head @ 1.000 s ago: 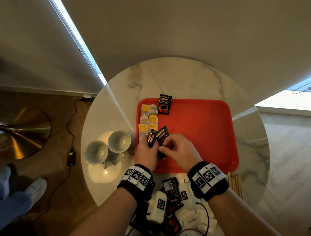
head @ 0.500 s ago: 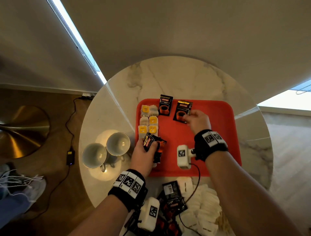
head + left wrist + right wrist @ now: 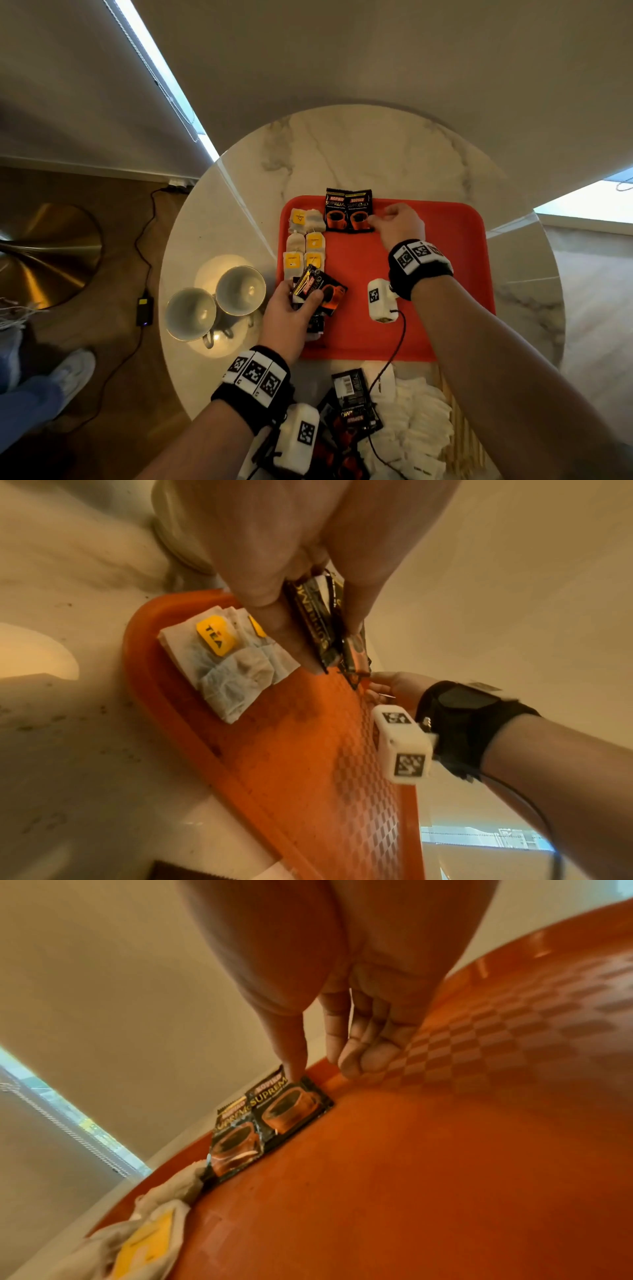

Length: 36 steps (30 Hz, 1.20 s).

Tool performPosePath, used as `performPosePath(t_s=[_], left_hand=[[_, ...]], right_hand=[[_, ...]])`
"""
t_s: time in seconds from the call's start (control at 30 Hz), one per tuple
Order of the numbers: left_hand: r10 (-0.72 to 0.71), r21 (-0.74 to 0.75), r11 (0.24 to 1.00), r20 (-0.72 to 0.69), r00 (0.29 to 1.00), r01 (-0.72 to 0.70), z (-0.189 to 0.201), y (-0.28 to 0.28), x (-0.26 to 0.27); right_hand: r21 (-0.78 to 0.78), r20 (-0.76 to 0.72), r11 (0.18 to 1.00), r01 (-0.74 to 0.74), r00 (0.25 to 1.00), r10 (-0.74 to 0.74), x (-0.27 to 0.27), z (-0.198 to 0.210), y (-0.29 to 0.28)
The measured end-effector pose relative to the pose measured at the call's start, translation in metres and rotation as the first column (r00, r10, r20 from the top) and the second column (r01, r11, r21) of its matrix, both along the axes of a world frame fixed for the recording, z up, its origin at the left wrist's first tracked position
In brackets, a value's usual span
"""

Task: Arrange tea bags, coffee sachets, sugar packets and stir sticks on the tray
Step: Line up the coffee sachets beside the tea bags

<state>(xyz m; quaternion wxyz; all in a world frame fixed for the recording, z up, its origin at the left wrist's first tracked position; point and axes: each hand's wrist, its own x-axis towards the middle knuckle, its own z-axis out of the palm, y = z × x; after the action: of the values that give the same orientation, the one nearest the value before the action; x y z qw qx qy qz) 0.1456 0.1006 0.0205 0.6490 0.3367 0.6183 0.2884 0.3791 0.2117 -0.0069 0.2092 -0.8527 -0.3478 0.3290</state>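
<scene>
A round marble table stands on wood flooring, with beige walls and a bright window strip beyond. At its near edge lie loose coffee sachets, a heap of white sugar packets and wooden stir sticks, all short of the red tray. The left hand grips a fanned bunch of sachets over the tray's near left corner; the left wrist view shows thumb and fingers clamping them edge-on. Left of that hand sit two cups. Just beyond it, tea bags line the tray's left side. Farther on, the right hand presses its thumb onto the second of two Kopiko sachets laid side by side, other fingers curled, as the right wrist view shows.
</scene>
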Motion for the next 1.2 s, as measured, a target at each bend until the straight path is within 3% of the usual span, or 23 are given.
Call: performPosePath(t_s=[0.07, 0.13, 0.27, 0.4, 0.6, 0.83, 0.97, 1.1, 1.2], left_hand=[[-0.019, 0.055, 0.998, -0.035, 0.999, 0.021, 0.0, 0.007, 0.003], [-0.031, 0.108, 0.993, -0.059, 0.998, 0.037, 0.001, 0.014, 0.007], [-0.022, 0.103, 0.994, -0.048, 0.999, 0.027, -0.004, 0.025, 0.015], [-0.002, 0.11, 0.994, -0.102, 0.995, 0.013, -0.009, 0.028, 0.018], [0.03, 0.096, 0.995, -0.11, 0.993, -0.02, -0.008, 0.02, 0.015], [-0.01, 0.05, 0.999, -0.076, 0.997, 0.014, -0.012, 0.0, 0.003], [-0.001, 0.032, 0.999, -0.085, 0.996, 0.004, -0.015, -0.007, -0.001], [0.056, -0.081, 0.995, -0.014, 0.998, -0.057, -0.017, -0.006, 0.0], [0.062, -0.023, 0.998, 0.002, 0.998, -0.061, -0.008, 0.001, 0.006]], right_hand=[[0.059, 0.004, 0.997, -0.041, 0.999, 0.041, -0.003, 0.012, -0.015], [0.103, -0.1, 0.985, -0.138, 0.984, 0.149, -0.014, 0.027, -0.038], [0.075, -0.312, 0.922, -0.38, 0.869, 0.384, -0.038, 0.043, -0.085], [0.066, -0.298, 0.94, -0.334, 0.893, 0.338, -0.037, 0.032, -0.099], [0.072, -0.359, 0.995, -0.069, 0.929, 0.09, -0.027, 0.02, -0.066], [0.004, -0.198, 0.996, -0.094, 0.976, 0.093, -0.037, -0.013, -0.024], [-0.011, -0.108, 0.991, -0.132, 0.986, 0.13, -0.042, -0.012, -0.016], [-0.025, -0.055, 0.993, -0.116, 0.992, 0.115, -0.041, -0.004, -0.017], [0.019, -0.015, 0.994, -0.112, 0.994, 0.112, -0.039, 0.013, -0.03]])
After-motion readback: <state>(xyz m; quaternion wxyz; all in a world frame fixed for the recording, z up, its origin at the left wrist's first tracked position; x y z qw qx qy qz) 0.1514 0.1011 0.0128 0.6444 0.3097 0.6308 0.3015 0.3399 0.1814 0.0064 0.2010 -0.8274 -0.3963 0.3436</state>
